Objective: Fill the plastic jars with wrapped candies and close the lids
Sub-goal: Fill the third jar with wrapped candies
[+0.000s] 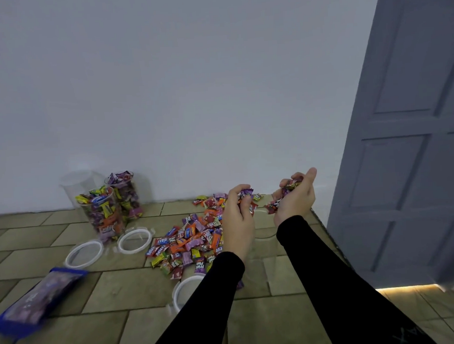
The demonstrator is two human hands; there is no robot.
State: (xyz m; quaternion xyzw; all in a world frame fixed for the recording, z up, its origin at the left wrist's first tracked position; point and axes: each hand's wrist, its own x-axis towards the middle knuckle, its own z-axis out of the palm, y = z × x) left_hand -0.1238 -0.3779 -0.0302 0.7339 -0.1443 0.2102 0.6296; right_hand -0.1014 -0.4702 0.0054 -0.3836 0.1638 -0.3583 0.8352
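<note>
Black-sleeved, the left hand (237, 213) curls round candies; the right hand (296, 196) cups more, fingers bent; both hover above a clear jar (264, 238). Floor pile (195, 237) wrappers read "Relax" and "Frutt Plus".

Dim even light, wide-angle bending, blurred blue packet (37, 297)

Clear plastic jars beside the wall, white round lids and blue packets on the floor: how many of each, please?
Clear plastic jars beside the wall: 3
White round lids: 3
Blue packet: 1
Total: 7
</note>
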